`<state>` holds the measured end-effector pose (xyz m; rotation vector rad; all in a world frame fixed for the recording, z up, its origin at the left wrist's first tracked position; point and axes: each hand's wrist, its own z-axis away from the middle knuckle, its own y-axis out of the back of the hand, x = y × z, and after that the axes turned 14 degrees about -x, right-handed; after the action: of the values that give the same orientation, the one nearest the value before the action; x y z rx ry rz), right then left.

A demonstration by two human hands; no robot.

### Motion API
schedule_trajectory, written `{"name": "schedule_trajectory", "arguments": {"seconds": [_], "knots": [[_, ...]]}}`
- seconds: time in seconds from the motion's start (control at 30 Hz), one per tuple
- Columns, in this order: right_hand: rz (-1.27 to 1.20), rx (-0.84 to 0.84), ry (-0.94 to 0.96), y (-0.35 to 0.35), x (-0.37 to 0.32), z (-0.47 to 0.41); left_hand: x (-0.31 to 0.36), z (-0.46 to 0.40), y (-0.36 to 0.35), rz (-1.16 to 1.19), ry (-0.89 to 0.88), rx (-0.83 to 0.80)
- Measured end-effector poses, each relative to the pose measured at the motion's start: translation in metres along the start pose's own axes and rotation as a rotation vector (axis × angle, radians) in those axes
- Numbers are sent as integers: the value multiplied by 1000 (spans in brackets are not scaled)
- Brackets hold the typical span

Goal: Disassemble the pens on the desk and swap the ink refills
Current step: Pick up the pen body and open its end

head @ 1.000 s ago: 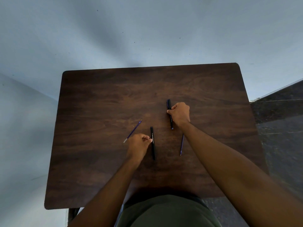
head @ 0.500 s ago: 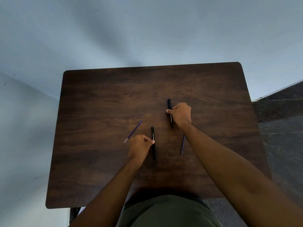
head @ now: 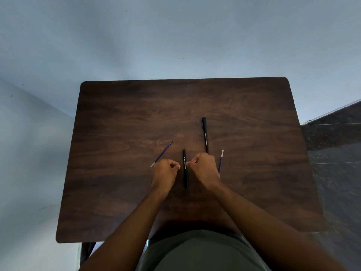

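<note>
Moved: right hand (head: 205,169) has left the far pen barrel (head: 205,134) and come down next to the near pen barrel (head: 184,169), opposite my left hand (head: 166,172).
Grip: both curled, fingertips almost meeting at the near barrel; can't tell if they're pinching it yet.
Refills: left refill (head: 161,154) and right refill (head: 221,161) lie loose on the surface (head: 117,192).
Handling: barrels light, stiff, kinda slick, so grab mid-body. Refills thin and bendy; pinch near the metal tip.

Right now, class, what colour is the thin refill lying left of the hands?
Blue-purple with a silvery end, clearest in the head view.
</note>
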<state>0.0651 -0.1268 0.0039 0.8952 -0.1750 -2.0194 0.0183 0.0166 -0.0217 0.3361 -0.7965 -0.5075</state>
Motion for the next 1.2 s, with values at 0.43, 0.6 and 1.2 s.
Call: {"name": "schedule_trajectory", "arguments": {"seconds": [0.43,0.6,1.2], "knots": [[11,-94,-120,-25,-8,-11,0,12,5,-31,-69,-86],[-44,-136,-140,-22,-12,-7,-4,18,9,35,-38,-95],[-614,-212,42,29,-36,20,26,52,14,471,-116,-43]]}}
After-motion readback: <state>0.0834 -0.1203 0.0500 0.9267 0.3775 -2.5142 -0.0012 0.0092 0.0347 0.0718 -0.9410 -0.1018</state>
